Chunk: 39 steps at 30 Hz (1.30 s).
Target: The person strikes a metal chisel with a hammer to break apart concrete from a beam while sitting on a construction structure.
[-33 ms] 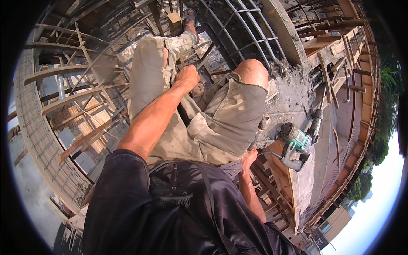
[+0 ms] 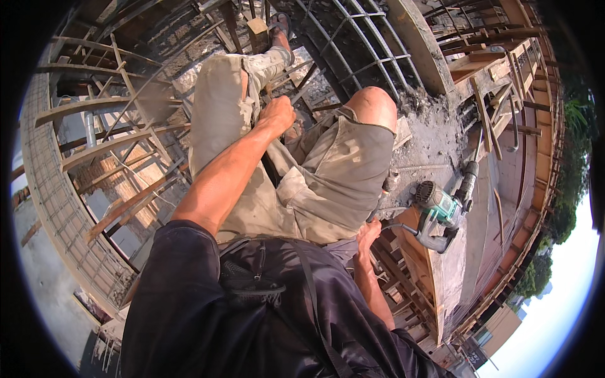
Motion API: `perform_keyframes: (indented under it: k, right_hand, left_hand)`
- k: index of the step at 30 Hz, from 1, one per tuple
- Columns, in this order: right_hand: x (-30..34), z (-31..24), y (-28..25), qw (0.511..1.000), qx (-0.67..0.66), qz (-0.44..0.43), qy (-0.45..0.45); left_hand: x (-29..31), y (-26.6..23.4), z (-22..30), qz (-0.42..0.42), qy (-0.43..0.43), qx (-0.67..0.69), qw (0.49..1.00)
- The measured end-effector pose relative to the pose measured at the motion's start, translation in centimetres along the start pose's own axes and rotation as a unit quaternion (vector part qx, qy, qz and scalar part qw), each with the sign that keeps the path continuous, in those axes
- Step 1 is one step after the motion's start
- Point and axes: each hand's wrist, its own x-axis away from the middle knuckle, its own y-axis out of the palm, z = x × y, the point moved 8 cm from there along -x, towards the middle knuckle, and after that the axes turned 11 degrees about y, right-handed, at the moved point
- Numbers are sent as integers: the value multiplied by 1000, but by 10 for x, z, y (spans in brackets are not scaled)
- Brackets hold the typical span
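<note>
My left hand [image 2: 278, 115] is closed in a fist between my knees, beside the inner side of my left trouser leg [image 2: 217, 120]. What it holds, if anything, is hidden by the hand. Low beside my right hip, my right hand [image 2: 369, 234] has its fingers curled in; I cannot make out what they grip. A teal and grey rotary hammer drill [image 2: 441, 209] lies on the concrete to the right of that hand, apart from it. Its black cable [image 2: 397, 226] runs back toward my hip.
Steel rebar [image 2: 373, 44] spans a dark gap ahead, beside a concrete beam [image 2: 421, 47]. Wooden planks and props [image 2: 107, 160] crisscross an open drop on the left. Rough concrete [image 2: 432, 135] lies right of my knee, with formwork [image 2: 535, 164] farther out. A wooden post [image 2: 257, 26] stands near my foot.
</note>
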Motion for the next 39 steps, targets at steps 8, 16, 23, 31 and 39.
perform_keyframes:
  k: [8, 16, 23, 31, 39]
  right_hand:
    - [8, -19, -1, 999, 28, 19, -25]
    - [11, -21, -1, 999, 17, 10, -28]
    - [15, -29, -1, 999, 2, 20, -44]
    - [14, -27, 0, 999, 2, 12, -32]
    - [10, -18, 4, 997, -74, -10, -30]
  left_hand:
    - [21, 33, 22, -90, 36, -7, 995]
    - [2, -9, -6, 3, -35, -4, 999]
    - [3, -20, -10, 3, -48, 4, 999]
    - [0, -2, 0, -19, -10, -24, 999]
    - [7, -22, -13, 56, -16, 16, 998]
